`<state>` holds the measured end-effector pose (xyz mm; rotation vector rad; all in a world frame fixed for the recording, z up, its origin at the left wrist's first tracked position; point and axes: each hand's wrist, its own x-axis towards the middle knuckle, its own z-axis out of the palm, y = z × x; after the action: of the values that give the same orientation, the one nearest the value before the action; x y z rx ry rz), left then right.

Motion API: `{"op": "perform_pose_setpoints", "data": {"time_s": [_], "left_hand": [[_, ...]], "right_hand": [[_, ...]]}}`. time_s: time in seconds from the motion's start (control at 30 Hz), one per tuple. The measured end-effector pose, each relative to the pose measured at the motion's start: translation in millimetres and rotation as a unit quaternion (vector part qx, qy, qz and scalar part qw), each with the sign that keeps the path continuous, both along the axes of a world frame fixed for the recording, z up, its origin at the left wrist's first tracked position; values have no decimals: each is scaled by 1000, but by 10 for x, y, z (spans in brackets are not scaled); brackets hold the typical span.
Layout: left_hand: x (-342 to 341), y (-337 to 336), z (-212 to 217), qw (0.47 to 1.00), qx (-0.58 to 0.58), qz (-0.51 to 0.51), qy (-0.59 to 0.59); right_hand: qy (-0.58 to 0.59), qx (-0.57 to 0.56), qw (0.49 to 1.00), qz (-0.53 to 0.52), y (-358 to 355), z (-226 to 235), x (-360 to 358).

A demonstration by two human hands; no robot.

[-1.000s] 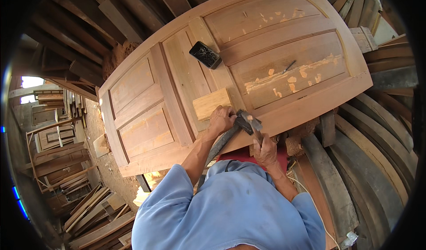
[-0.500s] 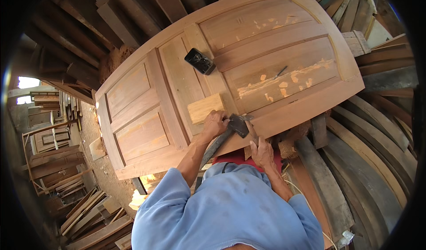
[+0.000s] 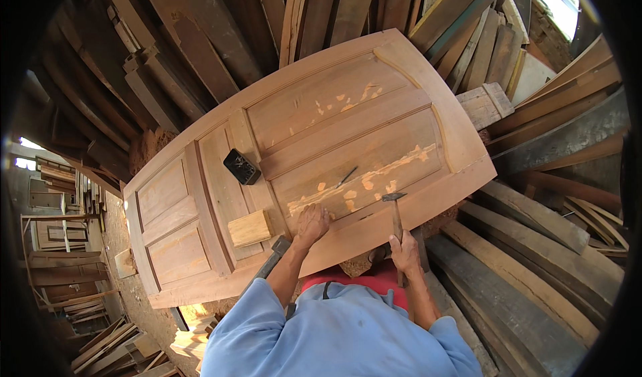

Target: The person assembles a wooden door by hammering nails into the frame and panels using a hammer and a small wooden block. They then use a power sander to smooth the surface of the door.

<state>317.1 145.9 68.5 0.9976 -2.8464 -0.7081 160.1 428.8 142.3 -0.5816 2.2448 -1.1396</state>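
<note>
A carved wooden door (image 3: 461, 170) lies flat in front of me. My right hand (image 3: 405, 251) is wrapped round the wooden handle of a hammer (image 3: 396, 218), its dark head above the door's near rail. My left hand (image 3: 313, 224) rests at the near edge of the lower right panel, fingers bent and drawn together; whatever they hold is too small to make out. Beyond it, a slim dark rod (image 3: 346, 176) lies on the panel among pale filler patches (image 3: 367, 182). Left of that hand are a light wood block (image 3: 249, 228) and a black box of nails (image 3: 242, 168).
A metal bar clamp (image 3: 269, 259) juts over the door's near edge beside my left forearm. Timber planks (image 3: 528, 270) lie stacked at the right, and more boards (image 3: 200, 36) lean along the far side. A short board (image 3: 485, 105) sticks out beyond the door's right end.
My left hand has moved right along the door, from beside the wood block to the panel's edge. The hammer has come away from the left hand and points up. The whole view has shifted.
</note>
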Motion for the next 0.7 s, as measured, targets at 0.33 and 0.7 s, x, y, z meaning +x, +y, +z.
{"op": "perform_pose_setpoints", "data": {"time_s": [0.33, 0.7], "left_hand": [[-50, 69, 24, 996, 23, 89, 1], [-173, -401, 82, 986, 155, 53, 0]], "right_hand": [[-5, 35, 999, 7, -68, -486, -1700], [73, 98, 989, -88, -676, -1006, -1967]]}}
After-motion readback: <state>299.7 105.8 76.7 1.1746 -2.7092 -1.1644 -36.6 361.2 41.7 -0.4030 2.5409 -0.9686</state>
